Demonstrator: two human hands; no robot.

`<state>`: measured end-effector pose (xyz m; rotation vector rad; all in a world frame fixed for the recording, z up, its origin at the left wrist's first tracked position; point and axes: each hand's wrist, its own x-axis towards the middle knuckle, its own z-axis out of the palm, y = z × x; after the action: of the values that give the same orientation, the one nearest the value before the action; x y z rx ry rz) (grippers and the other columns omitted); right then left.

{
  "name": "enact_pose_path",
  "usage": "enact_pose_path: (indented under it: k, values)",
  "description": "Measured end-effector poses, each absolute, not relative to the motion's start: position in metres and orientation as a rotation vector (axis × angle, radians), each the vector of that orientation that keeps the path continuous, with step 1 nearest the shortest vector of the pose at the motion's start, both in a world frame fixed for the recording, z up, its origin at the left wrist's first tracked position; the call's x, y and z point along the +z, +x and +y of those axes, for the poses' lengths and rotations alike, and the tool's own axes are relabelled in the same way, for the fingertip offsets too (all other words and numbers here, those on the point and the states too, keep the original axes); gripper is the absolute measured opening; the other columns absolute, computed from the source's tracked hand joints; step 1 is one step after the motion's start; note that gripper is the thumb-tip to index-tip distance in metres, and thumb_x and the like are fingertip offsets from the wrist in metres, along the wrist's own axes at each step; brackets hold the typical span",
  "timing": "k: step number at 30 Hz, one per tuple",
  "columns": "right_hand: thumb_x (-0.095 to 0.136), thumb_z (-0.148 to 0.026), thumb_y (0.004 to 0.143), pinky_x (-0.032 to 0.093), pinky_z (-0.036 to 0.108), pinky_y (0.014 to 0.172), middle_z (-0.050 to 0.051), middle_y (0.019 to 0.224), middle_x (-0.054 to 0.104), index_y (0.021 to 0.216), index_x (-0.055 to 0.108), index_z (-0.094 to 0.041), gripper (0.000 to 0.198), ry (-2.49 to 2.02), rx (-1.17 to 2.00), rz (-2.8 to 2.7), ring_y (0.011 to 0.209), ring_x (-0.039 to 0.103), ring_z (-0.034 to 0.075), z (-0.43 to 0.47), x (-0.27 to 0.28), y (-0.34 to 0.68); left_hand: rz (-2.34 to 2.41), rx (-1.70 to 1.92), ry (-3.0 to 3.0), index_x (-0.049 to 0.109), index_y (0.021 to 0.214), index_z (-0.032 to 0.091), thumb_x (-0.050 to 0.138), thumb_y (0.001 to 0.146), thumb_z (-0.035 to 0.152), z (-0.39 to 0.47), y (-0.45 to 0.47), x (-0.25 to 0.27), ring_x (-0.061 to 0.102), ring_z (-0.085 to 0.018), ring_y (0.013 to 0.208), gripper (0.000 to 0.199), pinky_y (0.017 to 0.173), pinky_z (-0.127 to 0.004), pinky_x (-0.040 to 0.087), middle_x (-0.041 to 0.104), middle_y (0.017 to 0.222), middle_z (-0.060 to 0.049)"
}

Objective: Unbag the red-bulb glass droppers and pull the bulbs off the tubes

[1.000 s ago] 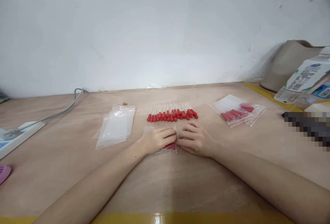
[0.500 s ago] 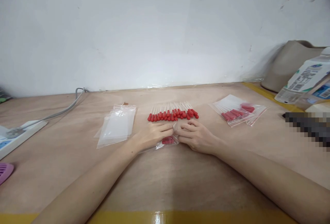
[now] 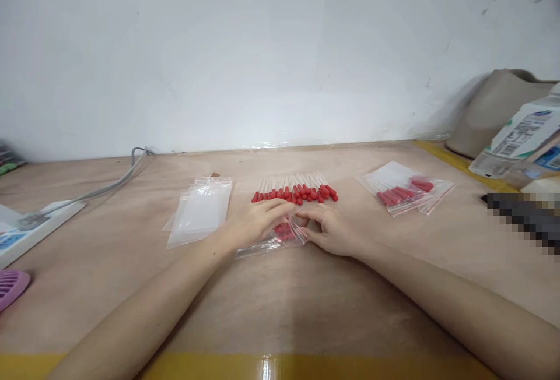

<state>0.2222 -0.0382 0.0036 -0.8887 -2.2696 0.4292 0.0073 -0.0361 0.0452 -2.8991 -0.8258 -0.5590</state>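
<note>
Between my hands lies a clear zip bag (image 3: 258, 248) with red-bulbed droppers (image 3: 285, 229) inside, partly covered by my fingers. My left hand (image 3: 258, 220) reaches over the bag and grips its upper edge, fingers together. At the bag's right end, where the opening seems to be, the thumb and fingers of my right hand (image 3: 330, 229) pinch the plastic. Just beyond both hands, a row of loose droppers (image 3: 301, 192) lies with red bulbs towards me and clear thin tubes pointing away.
A stack of flat zip bags (image 3: 199, 211) lies on the left. Filled bags of droppers (image 3: 400, 190) overlap on the right. Further out are a power strip (image 3: 48, 228) with a grey cable, a purple slotted object (image 3: 12, 288), a plastic bottle (image 3: 516, 135) and a beige bin (image 3: 476, 112).
My left hand has lifted slightly, and its fingers have shifted up over the bag, so more of the red bulbs inside shows. My right-hand fingers have drawn into a pinch at the bag's end.
</note>
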Motion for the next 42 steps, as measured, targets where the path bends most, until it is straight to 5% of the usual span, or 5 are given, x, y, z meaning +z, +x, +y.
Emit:
enact_pose_path:
  k: [5, 17, 22, 30, 42]
  values:
    - [0.06, -0.03, 0.076, 0.04, 0.03, 0.073, 0.003, 0.082, 0.058, 0.09, 0.06, -0.017, 0.019, -0.873, 0.481, -2.318, 0.079, 0.051, 0.016, -0.036, 0.006, 0.224, -1.298, -0.599, -3.105, 0.014, 0.136, 0.019, 0.052, 0.082, 0.039, -0.058, -0.006, 0.036, 0.044, -0.024, 0.118, 0.069, 0.094, -0.04, 0.04, 0.041, 0.132, -0.013]
    - [0.07, -0.037, 0.065, 0.042, 0.033, 0.074, 0.004, 0.093, 0.055, 0.099, 0.054, -0.018, 0.042, -0.995, 0.772, -2.151, 0.085, 0.05, 0.017, -0.036, -0.001, 0.219, -1.466, -0.889, -3.137, 0.023, 0.132, 0.023, 0.056, 0.078, 0.038, -0.057, -0.008, 0.016, 0.056, -0.021, 0.1, 0.065, 0.08, -0.035, 0.048, 0.055, 0.117, -0.008]
    - [0.071, -0.035, 0.065, 0.044, 0.032, 0.073, 0.004, 0.095, 0.057, 0.103, 0.05, -0.017, 0.047, -0.969, 0.911, -2.037, 0.084, 0.052, 0.015, -0.041, -0.004, 0.211, -1.439, -0.9, -3.166, 0.024, 0.132, 0.024, 0.056, 0.079, 0.036, -0.06, -0.009, 0.015, 0.053, -0.021, 0.105, 0.063, 0.088, -0.038, 0.044, 0.054, 0.119, -0.008]
    - [0.058, -0.025, 0.075, 0.043, 0.025, 0.056, 0.001, 0.078, 0.06, 0.09, 0.057, -0.017, 0.017, -0.978, 0.887, -1.974, 0.063, 0.051, 0.01, -0.04, -0.01, 0.204, -1.37, -0.776, -3.085, 0.035, 0.128, 0.021, 0.055, 0.079, 0.04, -0.061, -0.009, 0.016, 0.05, -0.023, 0.109, 0.056, 0.089, -0.039, 0.043, 0.05, 0.123, -0.009]
    - [0.07, -0.035, 0.064, 0.048, 0.026, 0.062, 0.001, 0.078, 0.063, 0.085, 0.052, -0.018, 0.032, -0.853, 1.489, -1.529, 0.062, 0.058, 0.009, -0.027, 0.012, 0.239, -1.371, -0.779, -3.062, 0.035, 0.127, 0.02, 0.054, 0.08, 0.04, -0.059, -0.011, 0.013, 0.051, -0.024, 0.109, 0.053, 0.089, -0.04, 0.043, 0.05, 0.124, -0.01]
